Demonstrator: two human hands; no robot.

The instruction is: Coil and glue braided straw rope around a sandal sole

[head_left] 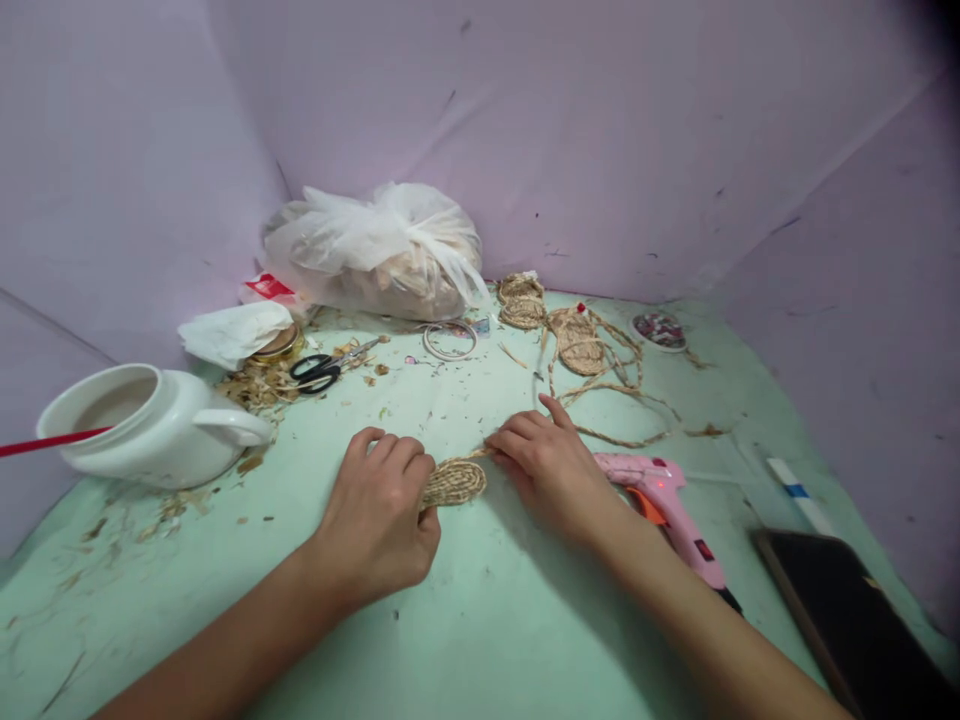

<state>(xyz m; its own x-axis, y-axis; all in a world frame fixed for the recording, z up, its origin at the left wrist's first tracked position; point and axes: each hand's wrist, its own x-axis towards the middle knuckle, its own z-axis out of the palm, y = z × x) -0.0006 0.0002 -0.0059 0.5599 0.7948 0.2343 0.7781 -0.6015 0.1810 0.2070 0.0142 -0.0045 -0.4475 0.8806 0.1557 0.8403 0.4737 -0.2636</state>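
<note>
My left hand (386,510) is closed around one end of a flat oval coil of braided straw cord (456,482), whose rounded end pokes out to the right of the fingers. My right hand (547,460) pinches the braided cord (480,453) where it leaves the coil. Beyond that hand the cord (622,440) trails off in loose loops across the table. A pink glue gun (664,490) with an orange trigger and a small lit red light lies just right of my right forearm, partly hidden by it.
Finished-looking straw slipper shapes (577,345) lie at the back, near a small dish of beads (660,330). Black-handled scissors (322,370), a white pot (150,425) and a tied plastic bag (375,255) stand left and behind. A dark phone (847,610) rests at the right.
</note>
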